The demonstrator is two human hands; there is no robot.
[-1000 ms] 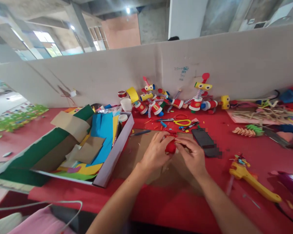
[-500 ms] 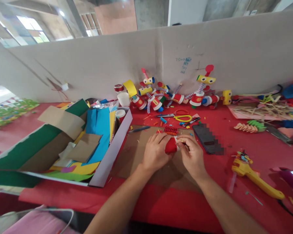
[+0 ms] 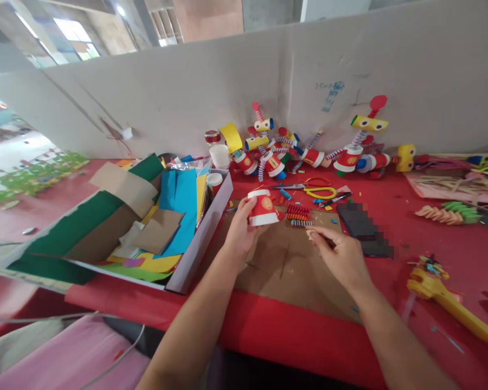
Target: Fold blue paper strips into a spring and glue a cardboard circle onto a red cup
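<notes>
My left hand [image 3: 241,230] is closed round a red and white paper cup [image 3: 265,208] with a gold emblem, raised over a brown cardboard sheet [image 3: 268,271]. A small red piece sticks out at the cup's right side. Off to the right, apart from the cup, my right hand [image 3: 339,253] pinches a small pale piece [image 3: 310,233] too small to name. Just beyond those fingertips lie folded paper springs: a red one [image 3: 296,210] and a blue-and-white one [image 3: 301,222].
An open box [image 3: 223,203] of coloured paper stands left. Several cup figures [image 3: 347,160] line the back board. Yellow-handled scissors [image 3: 320,192], a dark phone [image 3: 358,222] and more folded springs [image 3: 441,214] lie on the red table. A yellow glue gun [image 3: 443,298] rests at right.
My hands have moved apart. The cup has come up and left in my left hand, showing its printed side, while my right hand has drawn away rightward. The camera view has shifted.
</notes>
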